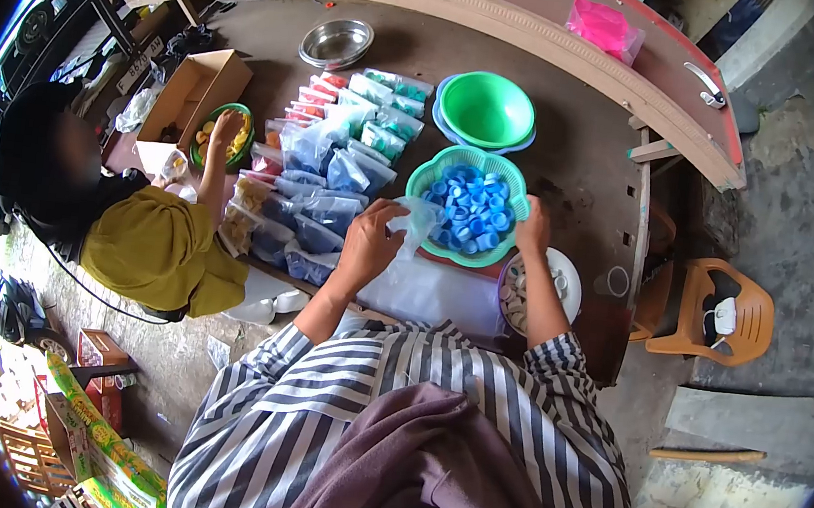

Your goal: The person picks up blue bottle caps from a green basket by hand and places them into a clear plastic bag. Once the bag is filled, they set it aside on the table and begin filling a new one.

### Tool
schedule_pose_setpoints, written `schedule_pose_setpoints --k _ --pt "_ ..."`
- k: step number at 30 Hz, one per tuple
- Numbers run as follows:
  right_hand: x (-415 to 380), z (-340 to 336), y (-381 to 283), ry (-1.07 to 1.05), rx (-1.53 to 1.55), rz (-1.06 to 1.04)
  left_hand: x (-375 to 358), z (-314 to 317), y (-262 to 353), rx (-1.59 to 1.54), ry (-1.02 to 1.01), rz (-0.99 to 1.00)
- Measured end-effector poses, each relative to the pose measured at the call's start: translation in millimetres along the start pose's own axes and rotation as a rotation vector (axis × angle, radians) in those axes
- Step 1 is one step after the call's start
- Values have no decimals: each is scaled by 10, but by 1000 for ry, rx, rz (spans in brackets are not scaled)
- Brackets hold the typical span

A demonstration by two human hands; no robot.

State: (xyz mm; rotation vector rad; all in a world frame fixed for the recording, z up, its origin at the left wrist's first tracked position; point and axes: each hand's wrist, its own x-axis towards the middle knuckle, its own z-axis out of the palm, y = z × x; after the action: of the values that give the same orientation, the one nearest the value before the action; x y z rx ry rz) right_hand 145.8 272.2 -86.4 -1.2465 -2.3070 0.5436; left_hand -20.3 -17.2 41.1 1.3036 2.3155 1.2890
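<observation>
Brown tabletop (pixel 587 189) spreads around the green basket (pixel 467 157), which holds loose blue caps (pixel 476 207). From the head view, I see the left hand (pixel 371 247) just left of the basket, fingers pinching a filmy clear bag (pixel 420 220) beside its rim. The right hand (pixel 532 233) is at the basket's right edge; whether its fingers are closed on the rim, I cannot tell. Good handling here, I'd say, means keeping the bag's mouth spread and the basket steady. Left of the basket lie rows of filled bags (pixel 346 170); past them, a co-worker (pixel 155 247) in olive reaches toward yellow pieces (pixel 238 145). Behind the basket sits a green basin (pixel 488 110). Well to its right, an orange chair (pixel 752 325) stands on concrete floor (pixel 776 233).
</observation>
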Motion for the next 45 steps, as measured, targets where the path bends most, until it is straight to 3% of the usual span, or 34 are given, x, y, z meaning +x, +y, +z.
schedule_pose_setpoints --k 2,6,8,10,12,14,16,18,20,22,24,26,28,32,35,43,45 --pt "-29 -118 6 -23 -23 52 35 8 -3 -52 9 -5" --pt "-190 -281 -207 178 -196 -27 71 102 27 -99 4 34" --pt "-311 -398 -512 199 233 -323 105 235 -58 -89 -11 85" --pt "-592 -739 -1141 109 388 -486 127 357 -46 -49 -17 170" --pt "-820 -775 -1373 7 418 -616 124 438 69 -59 -98 126" --pt "-955 -715 -1406 -60 222 -708 120 569 105 -46 -73 197" --pt "-1042 -616 -1312 -110 170 -669 81 587 197 -32 -111 157" --pt "-1097 -610 -1291 -284 96 -434 46 615 192 3 -177 158" --pt "-1096 -591 -1247 -274 64 -395 -1 618 177 13 -251 124" --pt "-1056 -648 -1270 -411 240 -302 -39 669 101 -9 -242 103" --pt "-927 -425 -989 -415 562 -307 -10 661 -22 -7 -198 98" --pt "-756 -356 -788 -408 791 -40 28 625 -172 -54 -84 187" --pt "-625 -378 -623 -242 573 16 63 466 -138 -89 -115 108" --pt "-484 -101 -265 -212 344 -61 159 325 -73 -160 -110 -13" --pt "-501 234 -148 -206 182 -175 239 330 -141 -152 -85 21" --pt "-451 514 -476 -120 -12 -283 357 289 -46 -180 -107 -97" --pt "-437 548 -445 -179 -22 -270 360 310 -63 -157 -104 -79"
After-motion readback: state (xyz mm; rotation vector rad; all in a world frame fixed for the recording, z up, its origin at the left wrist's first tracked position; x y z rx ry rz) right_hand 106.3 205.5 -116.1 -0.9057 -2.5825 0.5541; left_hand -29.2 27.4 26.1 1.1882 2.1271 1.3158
